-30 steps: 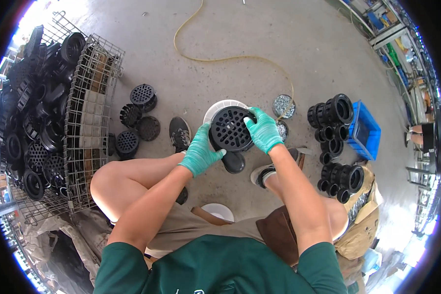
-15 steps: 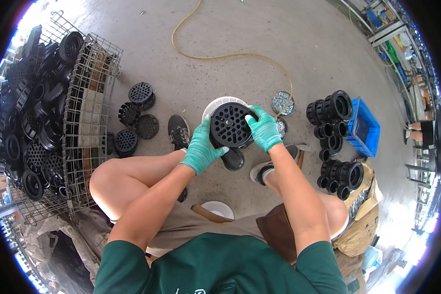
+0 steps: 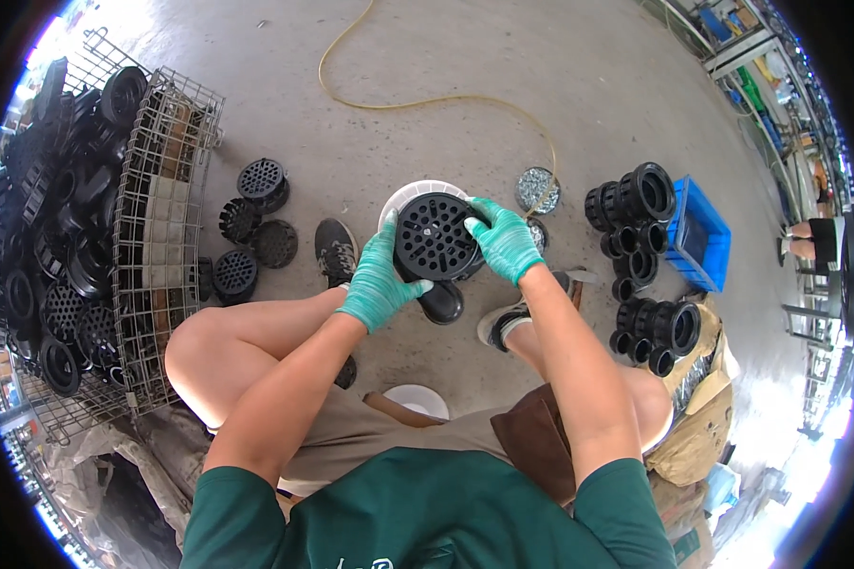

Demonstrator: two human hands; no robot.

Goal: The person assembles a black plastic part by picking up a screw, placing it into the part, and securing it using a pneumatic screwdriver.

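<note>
- Gripping a black grate (image 3: pixel 436 237) by its rim, a seated person's two green-gloved hands hold it, holes up, at the middle of the view.
- The left hand (image 3: pixel 380 284) is closed on the left side, thumb at the lower edge; the right hand (image 3: pixel 508 239) clasps the upper right.
- Behind the grate shows a round white piece (image 3: pixel 396 196); whether they touch cannot be told.
- A rounded black part (image 3: pixel 441 305) juts out below.
- Dark shoes (image 3: pixel 336 248) flank the work, a hammer (image 3: pixel 576 295) beside the right one.
- Past the right hand, metal bits (image 3: pixel 536 184) fill a dish (image 3: pixel 551 208), a yellow hose (image 3: pixel 436 100) crossing it.
- Farther right, black rings (image 3: pixel 613 206) stand near a blue crate (image 3: pixel 709 276).
- At left, more grates (image 3: pixel 260 178) lie near a wire cage (image 3: pixel 126 275) heaped with black parts (image 3: pixel 71 199).
</note>
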